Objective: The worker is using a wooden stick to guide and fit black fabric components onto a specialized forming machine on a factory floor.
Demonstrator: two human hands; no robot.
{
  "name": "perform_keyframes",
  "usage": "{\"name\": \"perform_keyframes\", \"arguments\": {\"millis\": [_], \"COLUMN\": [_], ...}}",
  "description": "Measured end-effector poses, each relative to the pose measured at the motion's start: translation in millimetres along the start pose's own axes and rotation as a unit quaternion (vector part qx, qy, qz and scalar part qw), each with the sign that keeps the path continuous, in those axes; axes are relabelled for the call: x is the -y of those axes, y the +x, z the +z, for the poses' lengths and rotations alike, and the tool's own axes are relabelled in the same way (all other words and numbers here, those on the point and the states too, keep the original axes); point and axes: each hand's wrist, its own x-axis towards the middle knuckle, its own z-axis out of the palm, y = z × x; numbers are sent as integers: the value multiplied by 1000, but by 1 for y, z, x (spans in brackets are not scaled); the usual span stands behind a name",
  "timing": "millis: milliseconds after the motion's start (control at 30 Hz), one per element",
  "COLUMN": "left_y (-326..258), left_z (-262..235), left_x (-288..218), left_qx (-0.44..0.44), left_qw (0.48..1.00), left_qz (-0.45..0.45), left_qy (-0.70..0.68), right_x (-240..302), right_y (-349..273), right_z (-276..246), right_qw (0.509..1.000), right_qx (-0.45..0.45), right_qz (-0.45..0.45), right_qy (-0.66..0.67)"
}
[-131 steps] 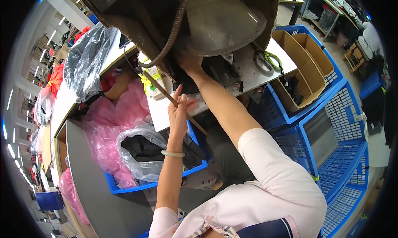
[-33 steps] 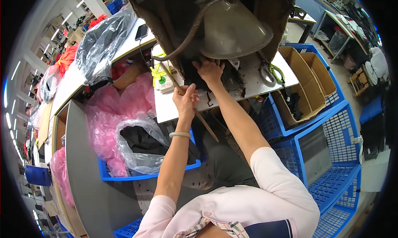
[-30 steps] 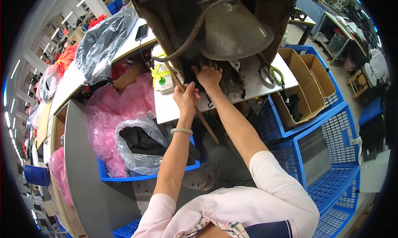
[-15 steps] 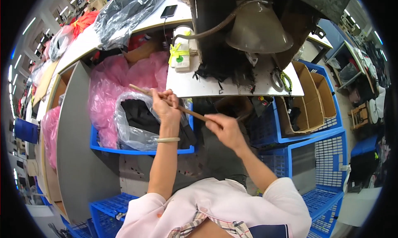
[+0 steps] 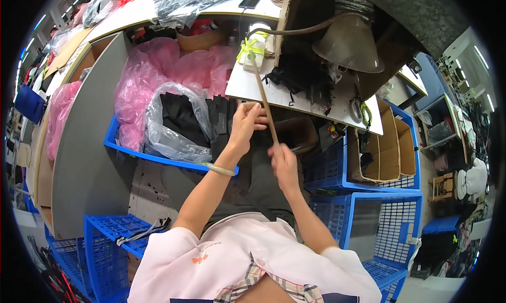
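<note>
A slim wooden stick (image 5: 264, 100) slants up and away in front of me, over the front edge of the white table. My right hand (image 5: 285, 165) is closed around its lower end. Close to the stick's left side is my left hand (image 5: 245, 128), its fingers loosely bent and apart; the fingertips come near the stick, and I cannot tell if they touch it. The far tip of the stick overlaps a white box-like item (image 5: 256, 58) tied with yellow-green ribbon. A pale bangle (image 5: 220, 169) is on my left wrist.
Left, a blue crate (image 5: 153, 156) holds pink plastic and a clear bag of black cloth (image 5: 184, 116). A metal lamp shade (image 5: 349, 44) overhangs the white table (image 5: 308, 103). Cardboard dividers (image 5: 387, 145) fill a blue crate at right. A phone (image 5: 249, 2) lies at the back.
The stick has swung from pointing left to pointing up and away. My left hand has moved right and its fingers have loosened. The whole view has shifted and turned.
</note>
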Motion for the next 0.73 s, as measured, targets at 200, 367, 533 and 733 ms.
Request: {"name": "perform_keyframes", "arguments": {"millis": [200,367,533,733], "left_y": [18,8,-92,-285], "left_z": [-49,-155,-228,-283], "left_x": [-19,-20,-46,-41], "left_qx": [-70,-216,-349,-573], "left_qw": [995,974,912,759], "left_qz": [55,-17,-145,-287], "left_qy": [53,69,157,110], "right_x": [10,27,18,87], "right_y": [141,206,203,205], "right_z": [39,66,41,62], "right_qw": [958,992,816,767], "right_qx": [-107,-109,-76,3], "right_qz": [167,49,-256,-33], "right_qy": [207,30,-512,-640]}}
